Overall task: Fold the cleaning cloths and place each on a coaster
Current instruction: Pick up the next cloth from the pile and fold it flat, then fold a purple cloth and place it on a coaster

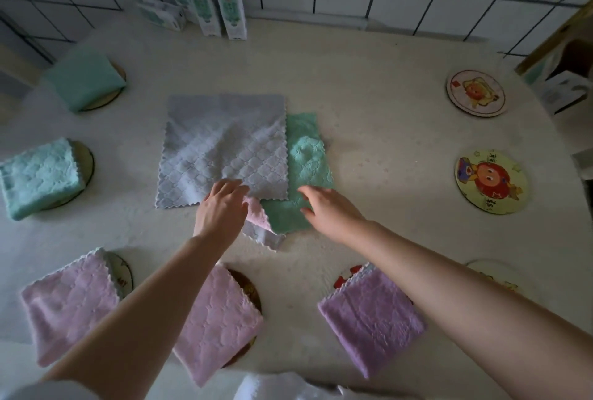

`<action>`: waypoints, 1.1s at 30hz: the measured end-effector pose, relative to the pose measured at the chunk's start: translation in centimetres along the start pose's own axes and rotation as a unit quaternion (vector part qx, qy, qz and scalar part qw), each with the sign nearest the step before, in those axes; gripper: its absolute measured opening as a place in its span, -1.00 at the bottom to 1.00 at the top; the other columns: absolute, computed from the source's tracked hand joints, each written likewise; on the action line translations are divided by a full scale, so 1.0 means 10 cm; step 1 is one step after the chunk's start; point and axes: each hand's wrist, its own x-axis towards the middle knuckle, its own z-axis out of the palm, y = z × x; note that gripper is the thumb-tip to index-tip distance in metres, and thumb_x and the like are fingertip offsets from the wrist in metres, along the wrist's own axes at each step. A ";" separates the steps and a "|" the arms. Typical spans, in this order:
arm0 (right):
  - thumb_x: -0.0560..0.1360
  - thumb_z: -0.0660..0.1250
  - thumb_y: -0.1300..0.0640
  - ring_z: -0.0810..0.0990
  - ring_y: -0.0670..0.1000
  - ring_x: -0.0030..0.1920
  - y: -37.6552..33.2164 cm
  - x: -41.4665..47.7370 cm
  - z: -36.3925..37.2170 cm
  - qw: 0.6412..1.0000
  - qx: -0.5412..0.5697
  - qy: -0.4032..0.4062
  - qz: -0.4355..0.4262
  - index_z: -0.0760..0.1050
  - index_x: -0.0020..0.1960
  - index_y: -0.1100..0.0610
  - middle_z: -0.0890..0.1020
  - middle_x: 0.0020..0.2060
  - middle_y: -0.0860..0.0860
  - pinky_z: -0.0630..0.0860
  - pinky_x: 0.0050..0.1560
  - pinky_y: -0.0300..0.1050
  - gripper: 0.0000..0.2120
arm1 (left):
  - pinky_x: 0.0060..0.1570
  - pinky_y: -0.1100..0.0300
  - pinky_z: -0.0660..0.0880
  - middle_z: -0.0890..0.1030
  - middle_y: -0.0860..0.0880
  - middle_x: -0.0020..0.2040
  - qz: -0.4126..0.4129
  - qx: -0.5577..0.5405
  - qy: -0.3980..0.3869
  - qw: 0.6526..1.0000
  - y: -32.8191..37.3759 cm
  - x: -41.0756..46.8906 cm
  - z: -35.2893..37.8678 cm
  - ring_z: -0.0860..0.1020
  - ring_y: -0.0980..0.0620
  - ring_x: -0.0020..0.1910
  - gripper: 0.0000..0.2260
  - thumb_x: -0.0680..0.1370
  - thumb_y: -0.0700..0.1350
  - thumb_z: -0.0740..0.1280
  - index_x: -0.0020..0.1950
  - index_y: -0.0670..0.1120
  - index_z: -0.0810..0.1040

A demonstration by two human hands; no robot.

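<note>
A grey cloth (221, 149) lies spread flat mid-table, over a green cloth (308, 159) that sticks out at its right and front. My left hand (221, 207) rests at the grey cloth's near edge, fingers on a turned-up pink corner (258, 215). My right hand (327, 207) lies on the green cloth, fingers apart. Folded cloths sit on coasters: two green ones (85, 80) (40, 175) at left, two pink ones (69, 303) (218, 319) and a purple one (372, 319) near me. Two picture coasters (476, 93) (491, 181) lie bare at right.
Several white and green cartons (208, 5) stand against the tiled wall at the back. A further coaster (500, 281) shows behind my right forearm. A wooden shelf with boxes (561, 78) stands beyond the table's right edge.
</note>
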 end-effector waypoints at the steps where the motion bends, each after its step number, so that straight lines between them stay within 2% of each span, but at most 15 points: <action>1: 0.56 0.25 0.17 0.52 0.10 0.20 -0.05 0.08 0.02 1.000 -0.011 -0.012 -0.004 0.25 0.42 0.17 0.49 0.28 0.11 0.50 0.15 0.02 -0.55 | 0.27 -0.06 0.43 0.54 -0.11 0.29 0.012 0.006 -0.004 1.000 -0.04 0.03 0.04 0.43 -0.11 0.34 -0.68 0.48 -0.18 0.42 0.24 -0.12 0.57; 5: 0.49 0.26 0.36 0.39 0.13 0.32 -0.19 0.38 0.14 0.997 -0.070 -0.016 -0.042 0.18 0.46 0.16 0.37 0.37 0.11 0.43 0.26 0.05 -0.42 | 0.44 -0.09 0.21 0.32 -0.12 0.46 0.043 0.014 -0.026 0.999 -0.14 0.09 0.16 0.19 -0.12 0.50 -0.51 0.52 -0.10 0.36 0.43 -0.14 0.38; 7: 0.44 0.26 0.44 0.44 0.14 0.24 -0.24 0.48 0.22 0.988 -0.119 0.001 -0.096 0.17 0.46 0.17 0.41 0.31 0.14 0.50 0.15 0.03 -0.36 | 0.45 -0.09 0.19 0.28 -0.09 0.48 0.051 0.010 -0.040 0.998 -0.18 0.09 0.21 0.15 -0.11 0.51 -0.49 0.54 -0.04 0.32 0.46 -0.13 0.32; 9: 0.41 0.29 0.44 0.47 0.15 0.17 -0.30 0.55 0.28 0.970 -0.191 0.003 -0.148 0.23 0.40 0.20 0.46 0.23 0.16 0.56 0.00 0.02 -0.40 | 0.45 -0.08 0.20 0.26 -0.07 0.49 0.053 0.000 -0.057 0.997 -0.22 0.10 0.25 0.15 -0.08 0.51 -0.50 0.58 0.02 0.23 0.48 -0.12 0.27; 13: 0.26 0.48 0.35 0.55 0.14 -0.06 -0.37 0.67 0.34 0.950 -0.269 0.025 -0.153 0.48 0.06 0.23 0.55 -0.03 0.15 0.54 -0.36 -0.04 -0.60 | 0.44 -0.06 0.22 0.31 -0.07 0.47 0.051 -0.022 -0.055 0.997 -0.23 0.14 0.26 0.21 -0.11 0.49 -0.53 0.58 0.02 0.21 0.45 -0.12 0.33; 15: 0.13 0.56 0.29 0.57 0.11 -0.22 -0.41 0.74 0.38 0.952 -0.268 0.032 -0.146 0.52 -0.13 0.21 0.56 -0.20 0.12 0.46 -0.50 -0.12 -0.64 | 0.42 -0.06 0.26 0.36 -0.07 0.44 0.059 -0.022 -0.047 0.997 -0.25 0.15 0.26 0.26 -0.11 0.47 -0.55 0.56 -0.01 0.28 0.42 -0.11 0.38; 16: 0.13 0.57 0.24 0.57 0.09 -0.25 -0.46 0.77 0.38 0.951 -0.273 0.039 -0.140 0.52 -0.18 0.19 0.56 -0.24 0.10 0.43 -0.53 -0.14 -0.67 | 0.40 -0.06 0.29 0.39 -0.07 0.43 0.064 -0.019 -0.045 0.997 -0.27 0.15 0.26 0.29 -0.11 0.45 -0.55 0.54 -0.02 0.31 0.41 -0.11 0.41; 18: 0.31 0.49 0.20 0.56 0.10 -0.13 -0.57 0.84 0.33 0.953 -0.278 0.022 -0.115 0.49 -0.07 0.19 0.55 -0.15 0.10 0.47 -0.43 -0.09 -0.75 | 0.34 -0.05 0.37 0.47 -0.06 0.37 0.074 -0.010 -0.032 0.997 -0.31 0.17 0.25 0.38 -0.10 0.40 -0.57 0.50 -0.03 0.38 0.36 -0.09 0.48; 20: 0.44 0.35 0.30 0.51 0.15 0.06 -0.63 0.92 0.27 0.957 -0.274 -0.011 -0.099 0.40 0.12 0.22 0.51 0.03 0.13 0.48 -0.22 0.00 -0.72 | 0.27 0.00 0.43 0.54 -0.02 0.30 0.085 -0.004 -0.016 0.996 -0.33 0.21 0.22 0.45 -0.07 0.33 -0.60 0.48 -0.05 0.40 0.31 -0.07 0.52; 22: 0.42 0.34 0.38 0.54 0.14 -0.01 -0.63 0.99 0.18 0.964 -0.251 0.001 -0.084 0.35 0.16 0.23 0.52 0.01 0.12 0.41 -0.24 -0.03 -0.66 | 0.24 0.03 0.45 0.57 0.02 0.26 0.098 0.005 -0.010 0.995 -0.37 0.26 0.18 0.49 -0.03 0.28 -0.63 0.49 -0.07 0.40 0.29 -0.04 0.53; 24: 0.43 0.29 0.42 0.51 0.09 -0.25 -0.61 1.02 0.06 0.973 -0.211 0.025 -0.093 0.35 0.09 0.23 0.50 -0.14 0.11 0.35 -0.35 -0.08 -0.72 | 0.22 0.02 0.47 0.59 0.01 0.23 0.098 0.021 -0.011 0.995 -0.47 0.32 0.12 0.50 -0.03 0.26 -0.64 0.49 -0.10 0.40 0.29 -0.04 0.53; 26: 0.44 0.27 0.42 0.43 0.04 -0.39 -0.54 1.04 -0.04 0.977 -0.185 0.034 -0.102 0.35 0.01 0.21 0.46 -0.28 0.06 0.28 -0.47 -0.12 -0.79 | 0.22 -0.02 0.48 0.60 -0.02 0.22 0.064 0.024 -0.013 0.998 -0.62 0.38 0.03 0.50 -0.05 0.27 -0.64 0.50 -0.12 0.40 0.29 -0.07 0.53; 28: 0.46 0.26 0.38 0.42 0.04 -0.42 -0.47 1.08 -0.16 0.979 -0.177 0.036 -0.095 0.36 -0.04 0.21 0.49 -0.31 0.07 0.19 -0.51 -0.17 -0.86 | 0.22 -0.06 0.48 0.60 -0.06 0.21 0.031 0.011 -0.009 0.999 -0.79 0.42 -0.10 0.51 -0.08 0.26 -0.68 0.51 -0.16 0.38 0.27 -0.10 0.55; 30: 0.53 0.19 0.32 0.50 0.10 -0.34 -0.45 1.17 -0.33 0.992 -0.111 0.031 -0.057 0.42 -0.02 0.22 0.57 -0.25 0.12 0.33 -0.43 -0.10 -0.93 | 0.19 -0.08 0.49 0.62 -0.08 0.18 0.009 -0.014 0.001 1.000 -0.96 0.46 -0.26 0.54 -0.10 0.21 -0.71 0.51 -0.23 0.34 0.23 -0.09 0.58; 33: 0.59 0.14 0.24 0.63 0.15 -0.25 -0.54 1.34 -0.63 0.998 0.059 0.005 0.035 0.50 0.07 0.24 0.58 -0.19 0.13 0.56 -0.24 0.03 -0.82 | 0.07 0.00 0.51 0.64 -0.12 0.11 -0.068 -0.069 -0.019 0.995 -1.18 0.59 -0.53 0.58 -0.12 0.06 -0.71 0.55 -0.30 0.25 0.21 -0.08 0.59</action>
